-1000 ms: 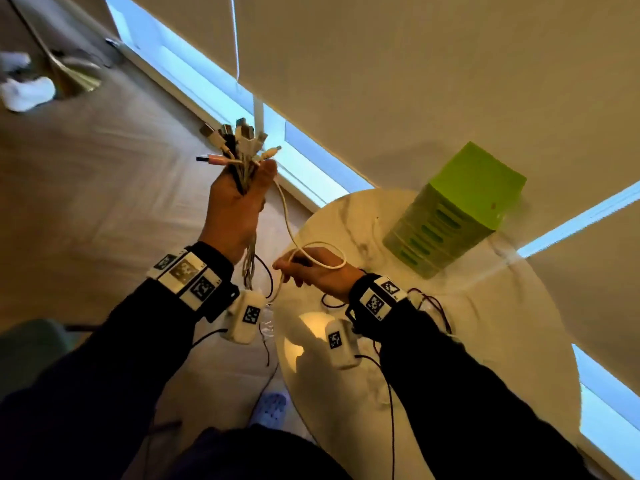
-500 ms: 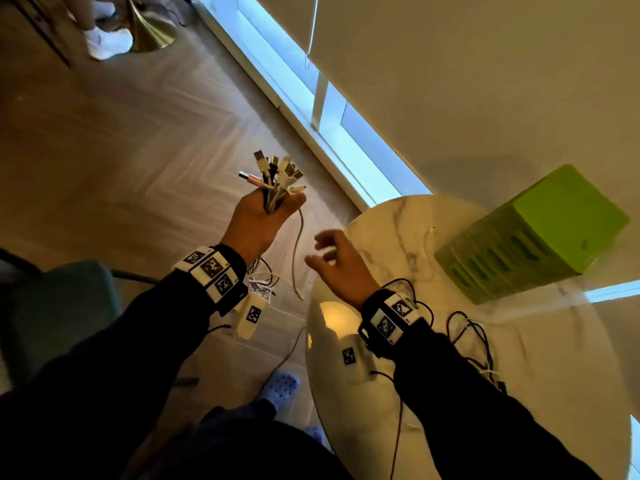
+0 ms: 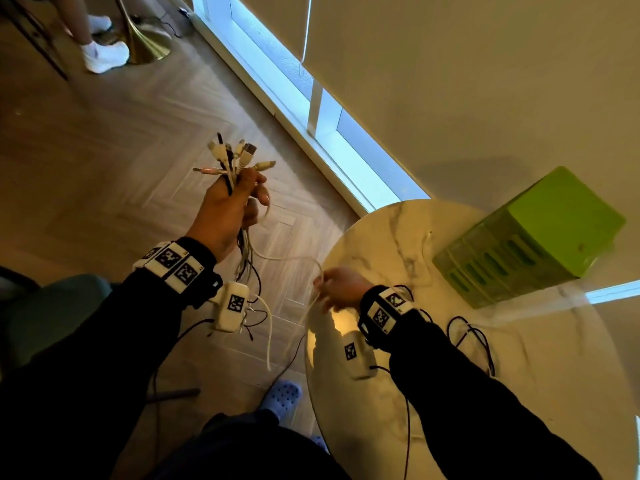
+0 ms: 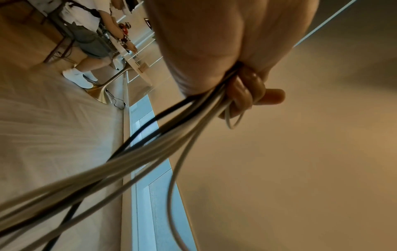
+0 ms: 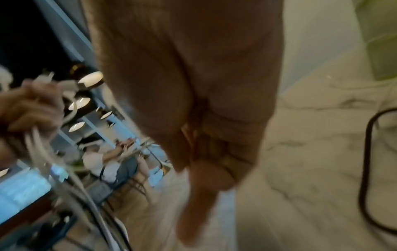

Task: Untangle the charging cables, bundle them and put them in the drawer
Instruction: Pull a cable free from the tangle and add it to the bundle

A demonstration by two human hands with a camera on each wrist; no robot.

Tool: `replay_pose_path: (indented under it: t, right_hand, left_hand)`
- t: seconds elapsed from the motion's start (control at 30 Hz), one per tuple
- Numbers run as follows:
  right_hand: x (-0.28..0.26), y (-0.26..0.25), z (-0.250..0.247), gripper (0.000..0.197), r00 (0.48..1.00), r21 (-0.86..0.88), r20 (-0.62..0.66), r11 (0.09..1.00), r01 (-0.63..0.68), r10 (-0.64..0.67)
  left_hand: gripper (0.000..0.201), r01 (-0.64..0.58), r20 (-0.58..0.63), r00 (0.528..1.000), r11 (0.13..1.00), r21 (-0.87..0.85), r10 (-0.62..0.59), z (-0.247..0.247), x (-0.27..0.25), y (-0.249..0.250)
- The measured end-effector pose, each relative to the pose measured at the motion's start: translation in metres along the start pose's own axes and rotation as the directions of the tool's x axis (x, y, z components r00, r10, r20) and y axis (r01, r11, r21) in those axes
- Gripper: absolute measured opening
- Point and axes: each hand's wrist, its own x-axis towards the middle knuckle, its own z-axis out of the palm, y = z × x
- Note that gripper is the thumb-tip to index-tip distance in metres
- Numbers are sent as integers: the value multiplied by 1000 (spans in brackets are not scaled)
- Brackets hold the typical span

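the left hand (image 3: 225,209) holds the cable bundle (image 3: 232,161) out over the floor (image 3: 104,150), left of the round table (image 3: 519,358). the right hand (image 3: 341,287) hovers at the table's near-left edge; the drawer unit (image 3: 530,237) sits at its far side.

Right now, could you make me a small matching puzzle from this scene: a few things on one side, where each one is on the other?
Things:
1. bunch of cable plugs
2. green drawer box
3. black cable
4. brass lamp base

Places:
A. on the wooden floor, far off
B. lying loose on the marble table
C. sticking up out of the left hand
D. standing at the table's far edge

Pairs: 1-C, 2-D, 3-B, 4-A
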Motion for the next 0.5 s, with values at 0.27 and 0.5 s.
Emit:
replay_pose_path:
  t: [0.27, 0.5]
  right_hand:
    - [-18, -30, 24, 91, 794, -223, -55, 783, 581, -605]
    - [-26, -64, 24, 36, 762, 336, -363, 688, 644, -536]
  left_hand:
    - [26, 15, 87, 996, 999, 43, -18, 11, -4, -4]
    - [30, -45, 188, 982, 976, 213, 4, 18, -17, 0]
